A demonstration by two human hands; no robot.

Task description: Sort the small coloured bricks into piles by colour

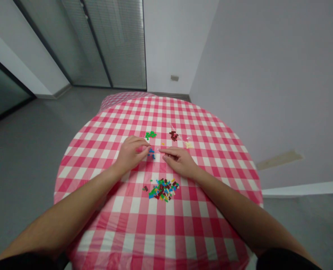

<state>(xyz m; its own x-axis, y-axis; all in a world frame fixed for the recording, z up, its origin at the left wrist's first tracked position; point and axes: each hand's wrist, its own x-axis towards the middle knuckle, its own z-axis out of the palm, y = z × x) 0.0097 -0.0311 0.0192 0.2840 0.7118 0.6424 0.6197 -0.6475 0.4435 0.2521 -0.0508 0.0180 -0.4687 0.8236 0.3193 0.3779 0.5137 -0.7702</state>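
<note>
Both my hands rest on a pink-and-white checkered tablecloth (pixel 152 221), reaching toward a small cluster of blue plastic bricks (pixel 151 153). My left hand (pixel 131 153) has its fingers curled, with the fingertips at the cluster's left side. Whether they pinch a piece is hidden. My right hand (pixel 179 161) points its index finger toward the cluster from the right, stopping a little short, and holds nothing visible. Beyond them lie a green brick pile (pixel 150 135), a dark red pile (pixel 173 135) and a pale yellow pile (pixel 188 144). A mixed-colour brick heap (pixel 163 189) lies nearer me, between my forearms.
The cloth covers a round table, and its edge drops to a grey floor on both sides. A pale wall (pixel 267 75) stands at the right, and a glass partition with blinds (pixel 112 45) stands at the back. No other person appears.
</note>
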